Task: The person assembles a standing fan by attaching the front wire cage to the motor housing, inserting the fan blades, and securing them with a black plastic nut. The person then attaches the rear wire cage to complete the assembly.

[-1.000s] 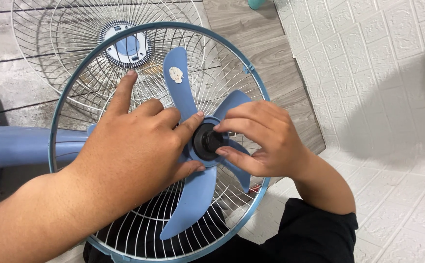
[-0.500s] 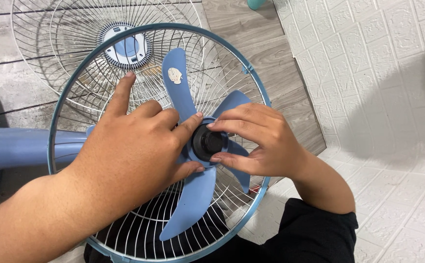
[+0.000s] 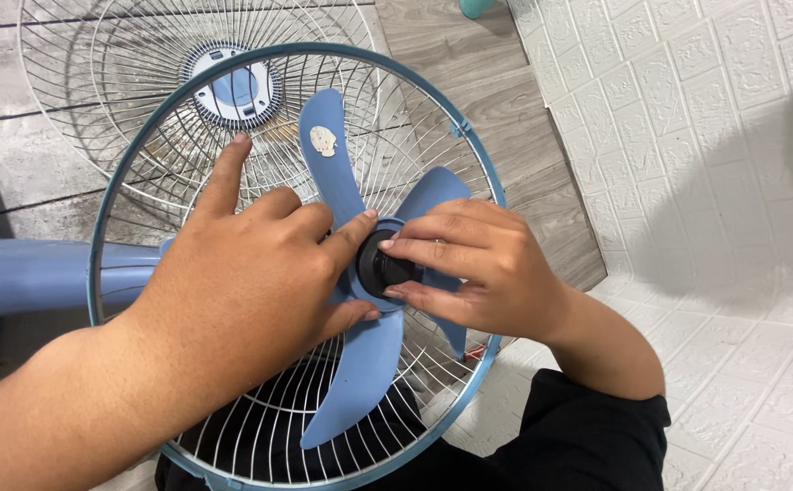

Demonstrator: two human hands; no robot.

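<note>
Both hands meet at the middle of a pale blue plastic fan blade set, which sits inside a round wire fan guard with a blue rim. The left hand lies flat and spread over the left part of the blades. Its index finger is stretched out and points up toward the wires, and its thumb reaches to the right until it touches the black round cap at the hub. This hand is mostly open and presses down more than it grips.

The right hand comes from the right side. Its fingers are bent and closed around the black cap, with fingertips above and below it, so it has the cap in a pinch. The cap is at the centre of the blade set, between the two hands.

One blade points up and carries a small, whitish, irregular sticker remnant near its tip. Another blade hangs down toward the person, and part of a third shows behind the right hand.

Behind the guard, a second white wire guard with a round blue and white centre disc lies on the grey wooden floor. A pale blue fan pole goes out to the left. On the right is a white wall panel with a raised brick pattern. Black trousers are seen at the bottom.
</note>
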